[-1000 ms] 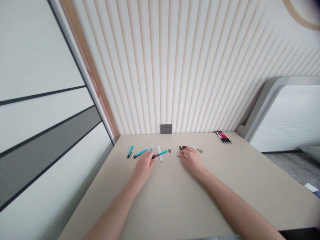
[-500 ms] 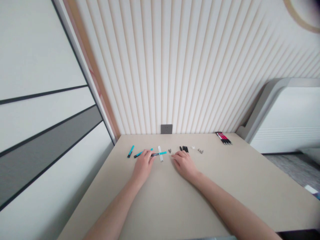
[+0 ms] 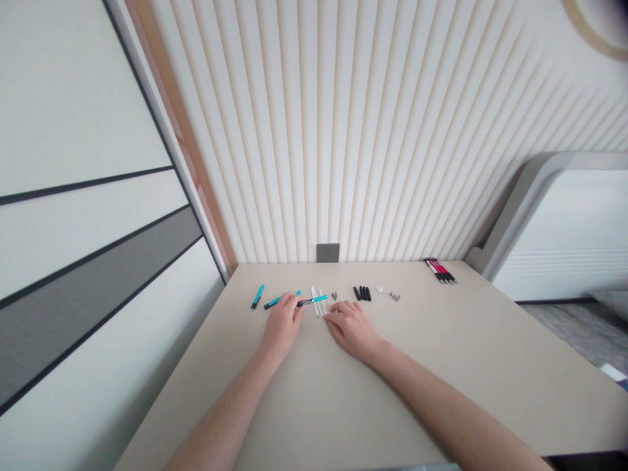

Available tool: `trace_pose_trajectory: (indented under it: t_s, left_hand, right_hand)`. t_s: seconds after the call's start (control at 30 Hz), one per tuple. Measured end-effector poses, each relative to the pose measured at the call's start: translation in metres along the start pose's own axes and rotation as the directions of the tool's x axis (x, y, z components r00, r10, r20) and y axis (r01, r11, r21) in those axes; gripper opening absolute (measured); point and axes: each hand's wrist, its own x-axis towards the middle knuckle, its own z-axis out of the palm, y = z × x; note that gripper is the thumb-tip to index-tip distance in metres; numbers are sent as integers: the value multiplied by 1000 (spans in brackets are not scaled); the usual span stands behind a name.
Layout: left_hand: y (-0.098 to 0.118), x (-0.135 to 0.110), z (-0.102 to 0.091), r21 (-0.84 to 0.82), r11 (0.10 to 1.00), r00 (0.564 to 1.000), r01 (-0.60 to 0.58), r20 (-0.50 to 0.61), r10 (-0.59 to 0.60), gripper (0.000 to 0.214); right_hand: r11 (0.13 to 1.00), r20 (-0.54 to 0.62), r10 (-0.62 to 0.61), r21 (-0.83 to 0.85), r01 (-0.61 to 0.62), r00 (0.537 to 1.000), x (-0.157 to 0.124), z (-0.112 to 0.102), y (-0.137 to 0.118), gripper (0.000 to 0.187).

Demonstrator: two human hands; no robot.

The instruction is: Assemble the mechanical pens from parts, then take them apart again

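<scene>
Teal-and-black pen [image 3: 312, 301], a light, stiff, slim plastic piece best held mid-barrel, lies near the worktop's [image 3: 343, 405] far edge, its dark end pinched by the left hand [image 3: 282, 327], while the right hand [image 3: 351, 329] rests open beside white plastic barrels [image 3: 315, 311].

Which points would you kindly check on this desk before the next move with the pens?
1. Left hand touching the teal-and-black pen: ok.
2. Left hand's firmness of grip on that pen: cannot tell.
3. Right hand touching the white tubes: cannot tell, its fingertips lie very near them.
4. Black pen pieces lying side by side, apart from the right hand: ok.
5. Small grey parts apart from the right hand: ok.
</scene>
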Motion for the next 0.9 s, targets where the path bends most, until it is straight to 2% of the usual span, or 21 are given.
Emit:
trace_pose_trajectory:
  t_s: [0.2, 0.53, 0.9]
  left_hand:
    - [3, 0, -2, 11, 1000, 1000, -4, 20, 3, 8]
    - [3, 0, -1, -28, 999, 999, -17, 38, 18, 10]
    - [-3, 1, 0, -22, 1000, 999, -4, 39, 5, 11]
  right_hand:
    - [988, 10, 121, -92, -120, 993, -3, -5, 5, 25]
    - [933, 27, 332, -158, -324, 943, -3, -6, 16, 19]
    - [937, 12, 318, -159, -312, 948, -3, -6, 34, 21]
